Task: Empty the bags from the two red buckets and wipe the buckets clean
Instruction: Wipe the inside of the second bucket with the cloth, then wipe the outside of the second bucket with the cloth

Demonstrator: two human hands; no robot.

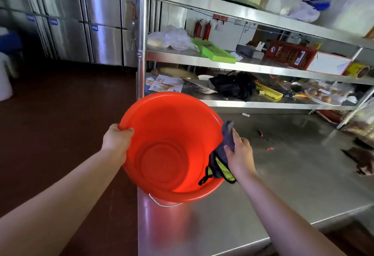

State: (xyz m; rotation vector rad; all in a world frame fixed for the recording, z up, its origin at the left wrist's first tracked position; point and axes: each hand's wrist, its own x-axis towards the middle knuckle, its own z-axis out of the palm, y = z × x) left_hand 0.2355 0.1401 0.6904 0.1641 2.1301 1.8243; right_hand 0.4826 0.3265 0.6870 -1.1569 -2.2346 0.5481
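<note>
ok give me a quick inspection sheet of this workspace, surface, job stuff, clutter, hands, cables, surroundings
surface: steel table, bare and shiny near the bucket
job's things: one red bucket tilted toward the camera at the table edge, inside empty; grey and yellow cloth draped over its right rim; second bucket not seen
clutter: small red bits and a dark rag on the table
grippers: left hand grips the bucket's left rim; right hand holds the cloth at the rim
cables: nothing seen
surroundings: steel shelves holding bags, boxes, a green tray; steel fridge doors at left; dark red floor
</note>
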